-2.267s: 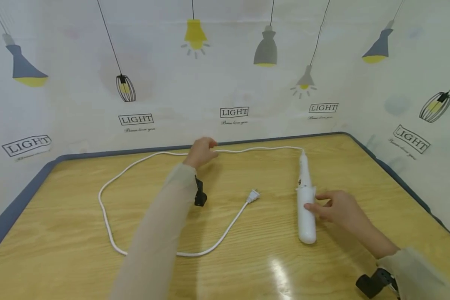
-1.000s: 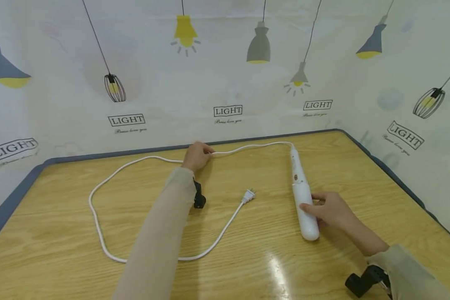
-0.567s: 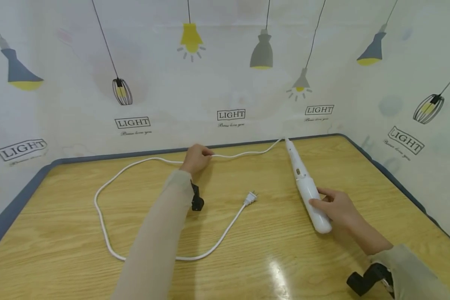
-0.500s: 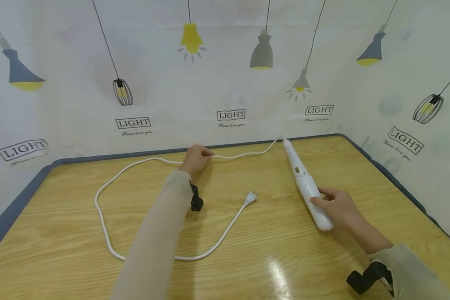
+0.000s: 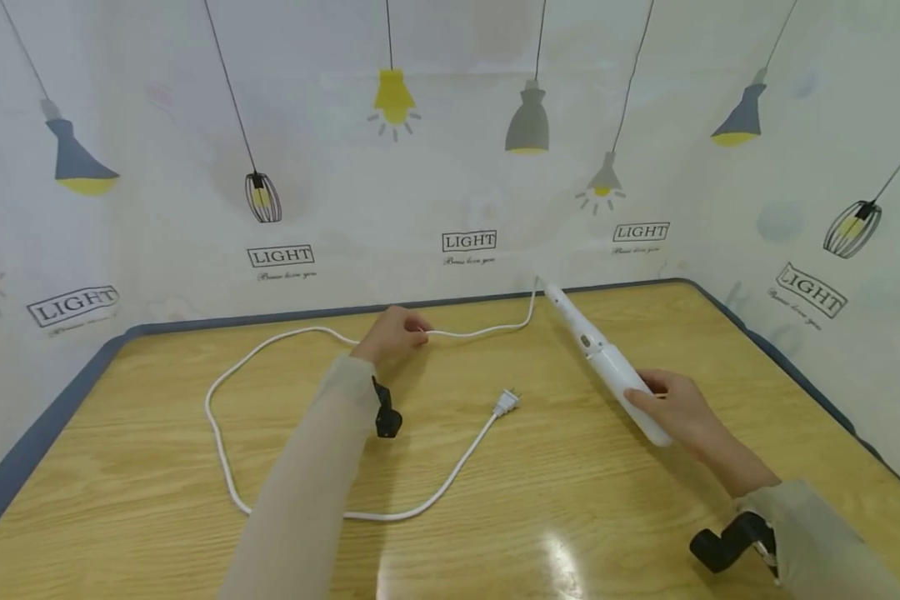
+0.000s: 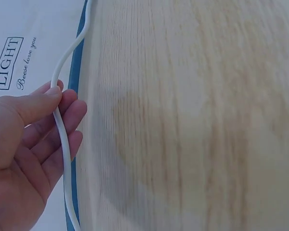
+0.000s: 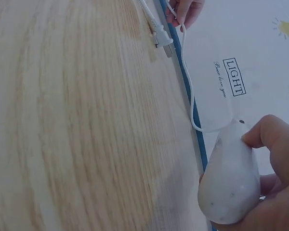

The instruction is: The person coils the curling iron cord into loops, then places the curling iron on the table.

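My left hand (image 5: pixel 392 335) pinches the white power cord (image 5: pixel 468 335) near the table's back edge. In the left wrist view the thumb and index finger grip the cord (image 6: pixel 63 132), the other fingers loosely bent. On the right, my right hand (image 5: pixel 681 408) holds a white corded wand (image 5: pixel 596 353), shaped like a curling iron, by its wide rounded end. The wand slants away to the left, its narrow cord end tilted up. In the right wrist view its rounded body (image 7: pixel 229 185) sits between thumb and fingers. A two-pin plug (image 5: pixel 506 403) lies on the table between the hands.
The cord loops across the left of the wooden table (image 5: pixel 570 500), passing under the left forearm. A white printed backdrop (image 5: pixel 465 183) rises behind and at both sides, with blue edging (image 5: pixel 270 317) along the table. Black wrist mounts (image 5: pixel 727 542) sit at the sleeves.
The wand has swung from nearly straight to a leftward slant, and its narrow end has risen off the table. The left hand has kept to the cord. The head view has shifted slightly.
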Motion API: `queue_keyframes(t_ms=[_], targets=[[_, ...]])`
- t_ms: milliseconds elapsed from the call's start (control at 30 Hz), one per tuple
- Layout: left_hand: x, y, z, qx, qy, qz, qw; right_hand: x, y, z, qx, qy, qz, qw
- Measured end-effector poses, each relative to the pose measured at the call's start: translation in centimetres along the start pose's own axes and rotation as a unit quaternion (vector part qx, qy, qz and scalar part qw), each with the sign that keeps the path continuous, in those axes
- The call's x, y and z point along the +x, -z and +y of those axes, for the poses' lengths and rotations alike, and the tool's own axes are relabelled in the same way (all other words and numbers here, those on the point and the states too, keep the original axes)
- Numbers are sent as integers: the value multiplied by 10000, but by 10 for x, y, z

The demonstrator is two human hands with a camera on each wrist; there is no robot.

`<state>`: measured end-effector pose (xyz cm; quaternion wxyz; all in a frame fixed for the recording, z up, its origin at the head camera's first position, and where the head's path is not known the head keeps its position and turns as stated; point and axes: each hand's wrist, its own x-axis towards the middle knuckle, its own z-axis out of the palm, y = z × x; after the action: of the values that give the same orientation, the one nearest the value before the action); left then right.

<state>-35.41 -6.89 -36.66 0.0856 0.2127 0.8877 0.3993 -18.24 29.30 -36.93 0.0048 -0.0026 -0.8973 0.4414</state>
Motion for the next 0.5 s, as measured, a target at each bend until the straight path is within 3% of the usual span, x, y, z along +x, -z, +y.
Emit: queue_keyframes(t_ms=[233, 500], targets=[[-10, 2, -3, -619, 59, -256, 9977, 8, 1, 5, -106, 215, 106, 9997], [-17, 6, -4, -699, 149, -379, 9967, 19, 10, 6, -180, 630, 118, 9978]])
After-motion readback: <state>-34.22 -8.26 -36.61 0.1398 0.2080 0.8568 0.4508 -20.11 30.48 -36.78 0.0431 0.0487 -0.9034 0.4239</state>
